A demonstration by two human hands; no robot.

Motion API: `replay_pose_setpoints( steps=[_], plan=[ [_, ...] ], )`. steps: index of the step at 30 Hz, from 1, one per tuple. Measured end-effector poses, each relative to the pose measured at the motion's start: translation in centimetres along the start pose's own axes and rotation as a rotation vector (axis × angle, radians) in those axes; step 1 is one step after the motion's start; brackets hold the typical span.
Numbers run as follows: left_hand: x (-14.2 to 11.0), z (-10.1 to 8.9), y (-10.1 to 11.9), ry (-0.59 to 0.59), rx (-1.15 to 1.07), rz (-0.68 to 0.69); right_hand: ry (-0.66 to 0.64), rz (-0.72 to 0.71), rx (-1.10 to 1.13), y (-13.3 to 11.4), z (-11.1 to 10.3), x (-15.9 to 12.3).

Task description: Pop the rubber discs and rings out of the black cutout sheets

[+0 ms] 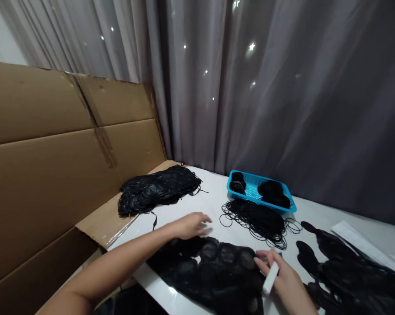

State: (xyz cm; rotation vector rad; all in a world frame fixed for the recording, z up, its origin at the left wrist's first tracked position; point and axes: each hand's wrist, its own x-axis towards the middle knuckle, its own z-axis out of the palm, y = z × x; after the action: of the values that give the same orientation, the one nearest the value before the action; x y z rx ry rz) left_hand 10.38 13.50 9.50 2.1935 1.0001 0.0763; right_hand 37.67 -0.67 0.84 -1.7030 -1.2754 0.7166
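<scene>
A sheet of thin black fabric (213, 280) with rows of round shapes lies spread on the table before me. My left hand (192, 225) is over its far left edge, fingers apart and holding nothing. At the sheet's right edge, my right hand (284, 275) has a flat white tool handle (270, 278) in its grip; the tool's working end is hidden, so its kind cannot be told. The thumb and fingertips of that hand are at the fabric's edge, and whether they pinch it is unclear.
Beyond the sheet lies a heap of black elastic loops (258, 218). Behind it, a blue basket (253, 189) holds black bundles. Black fabric is piled back left (158, 188), with loose black pieces (351, 267) at right. Tall cardboard (46, 175) borders the left; a grey curtain (276, 109) hangs behind.
</scene>
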Motion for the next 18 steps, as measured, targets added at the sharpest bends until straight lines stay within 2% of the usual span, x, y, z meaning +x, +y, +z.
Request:
replay_pose_setpoints(
  steps=[2,5,9,11,13,18],
  plan=[
    [-1.3,-1.5,-2.7,0.025,0.137,-0.090,-0.013,-0.115,-0.147,0.8,-0.2,1.2],
    [-3.0,-2.7,-5.7,0.027,0.278,-0.198,-0.067,-0.228,-0.246,0.5,0.4,2.9],
    [-4.7,-3.4,-7.5,-0.077,0.338,-0.260,-0.213,-0.222,-0.341,-0.7,1.5,4.0],
    [-5.6,-3.8,-7.2,-0.110,0.340,-0.227,-0.272,-0.195,-0.342,-1.5,1.3,3.7],
    [-6.8,-4.5,-6.3,-0.110,0.325,-0.145,-0.273,-0.203,-0.292,-2.6,0.2,2.8],
    [-11.3,-7.9,-1.9,-0.091,0.199,0.098,-0.098,-0.240,-0.040,-4.7,-4.7,-2.1]
  ],
)
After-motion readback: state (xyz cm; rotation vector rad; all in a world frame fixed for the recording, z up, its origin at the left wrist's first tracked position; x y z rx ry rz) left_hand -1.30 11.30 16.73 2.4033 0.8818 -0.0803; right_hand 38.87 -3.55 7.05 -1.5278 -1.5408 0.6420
